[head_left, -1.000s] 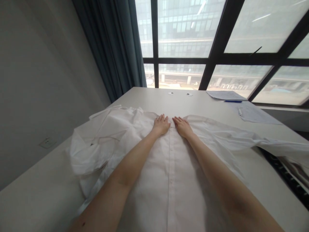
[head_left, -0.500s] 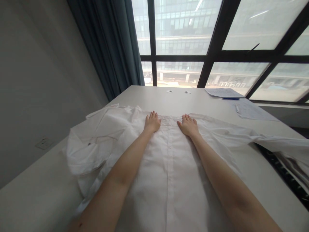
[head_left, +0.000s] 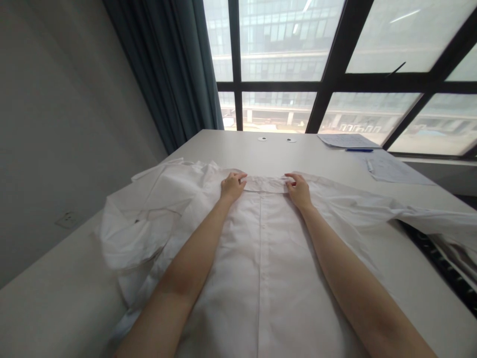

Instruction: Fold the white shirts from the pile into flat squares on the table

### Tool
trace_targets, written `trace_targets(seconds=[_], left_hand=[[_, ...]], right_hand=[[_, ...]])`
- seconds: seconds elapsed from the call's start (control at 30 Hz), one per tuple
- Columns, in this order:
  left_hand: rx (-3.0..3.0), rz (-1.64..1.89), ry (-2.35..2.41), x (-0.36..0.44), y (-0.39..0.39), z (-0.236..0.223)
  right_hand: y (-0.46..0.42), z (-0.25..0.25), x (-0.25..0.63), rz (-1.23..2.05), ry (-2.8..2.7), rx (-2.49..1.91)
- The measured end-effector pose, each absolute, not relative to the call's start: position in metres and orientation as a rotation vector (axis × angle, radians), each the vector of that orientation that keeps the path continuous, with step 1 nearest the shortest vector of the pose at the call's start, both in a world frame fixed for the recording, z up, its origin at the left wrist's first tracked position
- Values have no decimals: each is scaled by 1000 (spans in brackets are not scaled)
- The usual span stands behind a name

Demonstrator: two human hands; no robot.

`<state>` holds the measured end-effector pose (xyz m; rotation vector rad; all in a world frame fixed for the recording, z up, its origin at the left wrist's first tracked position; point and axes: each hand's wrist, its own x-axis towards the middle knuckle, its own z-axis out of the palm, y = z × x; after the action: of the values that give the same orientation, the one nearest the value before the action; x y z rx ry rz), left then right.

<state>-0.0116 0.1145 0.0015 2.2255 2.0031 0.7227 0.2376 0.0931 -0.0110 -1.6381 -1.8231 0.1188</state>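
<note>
A white button-up shirt is spread on the table, its button placket running up the middle toward the collar at the far end. My left hand is at the collar's left end, fingers bent and pinched around its edge. At the right end, my right hand has its thumb and fingers curled in on the collar in the same way. The left sleeve lies bunched up, while the right one stretches out across the table.
Under the right sleeve a dark, slatted object partly shows. Papers and a blue pen lie at the back right of the white table. Two small eye-like stickers are near the back edge. A dark curtain hangs at left.
Both hands lay flat on the shirt before. Now their fingers are bent in at the collar ends, and the right hand has shifted slightly right. The collar band shows more fully between them.
</note>
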Motion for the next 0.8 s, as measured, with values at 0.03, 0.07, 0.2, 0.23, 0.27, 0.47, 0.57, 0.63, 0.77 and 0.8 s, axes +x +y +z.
trace_targets(seconds=[0.03, 0.07, 0.2, 0.23, 0.27, 0.47, 0.57, 0.63, 0.77, 0.8], left_hand=[[2233, 720, 1982, -11, 115, 1], [2238, 717, 1969, -11, 116, 0], [2249, 693, 1991, -8, 113, -1], [2254, 685, 2010, -7, 111, 0], [2263, 680, 2029, -6, 109, 1], [2458, 592, 1973, 10, 91, 11], [2597, 424, 1772, 21, 88, 11], [2644, 309, 1660, 26, 88, 9], [2638, 156, 1595, 25, 91, 6], [2631, 132, 1590, 24, 92, 6]], right_hand=[[93, -11, 237, 129, -1843, -1623], [92, -10, 236, 137, -1865, -1611], [90, -9, 232, 131, -1929, -1613], [89, -9, 230, 121, -1939, -1625], [88, -8, 229, 110, -1948, -1639], [80, -2, 222, -4, -2007, -1747], [79, -1, 215, -28, -2131, -1710], [80, -4, 211, 4, -2237, -1683], [84, -9, 208, 91, -2349, -1740], [85, -10, 209, 107, -2360, -1764]])
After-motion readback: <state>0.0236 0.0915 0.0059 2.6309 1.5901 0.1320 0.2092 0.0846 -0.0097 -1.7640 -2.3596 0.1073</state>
